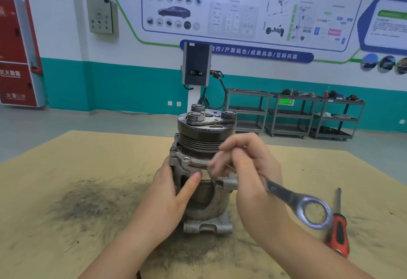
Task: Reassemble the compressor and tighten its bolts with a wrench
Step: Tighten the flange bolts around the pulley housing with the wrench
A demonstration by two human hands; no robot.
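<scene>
You have one view only, from a wide-angle camera on your head, looking forward and down at close range. Your left hand [169, 192] and right hand [251, 175] sit low and central, the compressor [203, 146] between them. Beyond your hands the view reaches the far wall [132, 85].

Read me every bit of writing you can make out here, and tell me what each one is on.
"合作/产教融合/成果共享/互利共赢": blue banner under the wall poster.
"灭火器箱", blurred, likely reading: red cabinet at left; its lower line is unreadable.
Wall poster: small paragraphs and diagram labels too blurred to read.
Green exit sign behind the carts: too blurred.
Compressor, wrench, screwdriver: no readable marks.
</scene>
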